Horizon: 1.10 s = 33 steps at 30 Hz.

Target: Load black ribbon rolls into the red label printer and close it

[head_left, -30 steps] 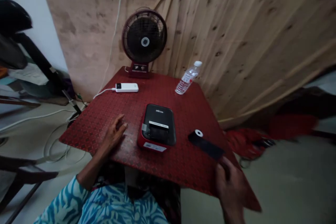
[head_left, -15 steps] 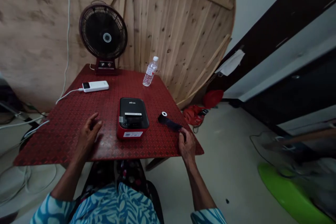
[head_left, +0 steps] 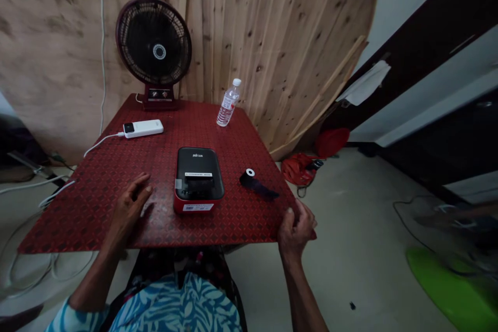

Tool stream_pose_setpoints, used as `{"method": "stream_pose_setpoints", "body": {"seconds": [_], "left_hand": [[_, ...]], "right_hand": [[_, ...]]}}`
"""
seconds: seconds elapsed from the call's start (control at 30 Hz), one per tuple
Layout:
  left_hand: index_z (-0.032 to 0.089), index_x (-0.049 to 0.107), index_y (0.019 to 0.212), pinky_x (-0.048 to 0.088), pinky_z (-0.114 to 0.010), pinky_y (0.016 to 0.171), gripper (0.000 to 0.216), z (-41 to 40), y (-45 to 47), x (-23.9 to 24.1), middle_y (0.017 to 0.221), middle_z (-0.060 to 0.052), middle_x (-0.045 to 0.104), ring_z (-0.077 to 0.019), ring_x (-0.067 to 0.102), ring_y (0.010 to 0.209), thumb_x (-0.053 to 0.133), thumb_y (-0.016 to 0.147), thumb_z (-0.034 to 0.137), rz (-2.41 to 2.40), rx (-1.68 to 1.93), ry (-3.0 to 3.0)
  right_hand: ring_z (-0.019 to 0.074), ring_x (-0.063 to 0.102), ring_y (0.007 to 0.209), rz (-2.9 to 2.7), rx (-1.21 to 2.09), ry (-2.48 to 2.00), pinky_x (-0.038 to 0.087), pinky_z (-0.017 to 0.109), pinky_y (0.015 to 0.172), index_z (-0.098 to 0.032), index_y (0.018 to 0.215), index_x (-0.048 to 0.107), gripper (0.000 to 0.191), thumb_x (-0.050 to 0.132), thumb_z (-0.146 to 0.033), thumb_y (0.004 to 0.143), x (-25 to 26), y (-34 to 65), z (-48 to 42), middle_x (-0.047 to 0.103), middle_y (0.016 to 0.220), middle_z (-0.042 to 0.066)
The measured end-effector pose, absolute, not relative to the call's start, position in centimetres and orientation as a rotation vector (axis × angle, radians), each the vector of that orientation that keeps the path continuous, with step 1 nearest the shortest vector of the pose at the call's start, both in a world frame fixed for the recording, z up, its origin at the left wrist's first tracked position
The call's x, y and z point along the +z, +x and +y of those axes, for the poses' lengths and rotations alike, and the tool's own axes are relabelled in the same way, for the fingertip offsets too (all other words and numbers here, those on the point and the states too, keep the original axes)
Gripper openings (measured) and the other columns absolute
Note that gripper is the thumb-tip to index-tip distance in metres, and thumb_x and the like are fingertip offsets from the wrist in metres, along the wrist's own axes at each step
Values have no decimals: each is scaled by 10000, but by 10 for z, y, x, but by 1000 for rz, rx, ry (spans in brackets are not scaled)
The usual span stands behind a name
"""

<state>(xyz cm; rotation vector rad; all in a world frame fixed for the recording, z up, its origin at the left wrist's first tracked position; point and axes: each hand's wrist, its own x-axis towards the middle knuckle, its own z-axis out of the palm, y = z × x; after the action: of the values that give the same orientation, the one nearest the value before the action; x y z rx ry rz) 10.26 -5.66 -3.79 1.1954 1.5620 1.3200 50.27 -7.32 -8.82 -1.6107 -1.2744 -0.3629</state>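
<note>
**A:** While the left hand point(head_left: 130, 207) is resting on the near left part of the table point(head_left: 89, 202), is it holding anything?

**B:** Nothing. Its fingers are lying spread and loose on the red top, just left of the printer point(head_left: 198, 179) and not touching it. Farther off, a power bank point(head_left: 143, 128) is lying with its white cable point(head_left: 99, 140) trailing off the left edge. A fan point(head_left: 154, 44) is standing at the far edge.

**A:** Is anything happening with the printer?

**B:** It is sitting in the middle of the table with its black lid down, and nobody is touching it. A water bottle point(head_left: 229, 104) is standing beyond it, toward the far right.

**A:** Where is the roll lying?

**B:** The roll point(head_left: 254, 184) is lying on the table just right of the printer, apart from it. A dark strip is trailing from it toward the near right. Judging by that, the work on these two is barely beginning: the lid is down, the roll is out in the open, and neither hand is holding either one.

**A:** And the right hand point(head_left: 298, 228)?

**B:** It is hovering at the table's near right corner, near the strip's end, with its fingers curling in against the edge. Whether it is pinching that edge or only touching it, I cannot tell. It is carrying no loose thing.
</note>
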Motion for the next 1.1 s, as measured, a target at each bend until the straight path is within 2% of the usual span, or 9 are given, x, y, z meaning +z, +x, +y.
{"method": "stream_pose_setpoints", "body": {"seconds": [0.23,0.5,0.67,0.87,1.0,1.1], "left_hand": [[212,616,1172,271,-418,1120,450,-58,107,-35,1430,-97,465,-263,390,1333,606,791,452,1624,1288,1219],[229,656,1110,282,-452,1112,408,-54,105,-40,1407,-101,490,-282,414,1315,601,792,480,1663,1244,1316],[222,659,1110,404,-436,1031,396,-56,110,-44,1420,-111,473,-290,455,1286,602,794,454,1596,1277,1212],[228,664,1112,355,-421,1070,355,-54,106,-50,1382,-105,514,-262,462,1281,592,816,412,1589,1302,1301],[227,656,1124,331,-443,1086,388,-56,104,-47,1385,-103,512,-271,469,1272,581,816,449,1650,1248,1328],[223,657,1115,315,-469,1095,418,-56,103,-44,1383,-104,513,-288,451,1285,572,803,489,1695,1206,1397]], "right_hand": [[284,532,1075,-1266,-371,-1612,370,505,951,-124,1118,578,369,416,-363,889,-91,506,-74,603,1091,167],[301,526,1095,-1195,-338,-1620,352,535,979,-120,1114,595,387,438,-386,880,-89,505,-75,605,1101,161],[348,546,1121,-1181,-304,-1675,354,578,997,-127,1148,600,438,431,-422,872,-87,507,-77,626,1098,178],[354,566,1133,-1191,-384,-1646,383,538,1022,-210,1181,616,406,466,-410,861,-88,507,-72,652,1088,183],[340,534,1151,-1090,-259,-1668,393,578,978,-136,1216,569,451,468,-412,874,-77,501,-80,612,1149,166],[312,508,1169,-1028,-225,-1634,406,526,957,-129,1244,533,463,463,-410,883,-55,496,-83,556,1220,165]]}}
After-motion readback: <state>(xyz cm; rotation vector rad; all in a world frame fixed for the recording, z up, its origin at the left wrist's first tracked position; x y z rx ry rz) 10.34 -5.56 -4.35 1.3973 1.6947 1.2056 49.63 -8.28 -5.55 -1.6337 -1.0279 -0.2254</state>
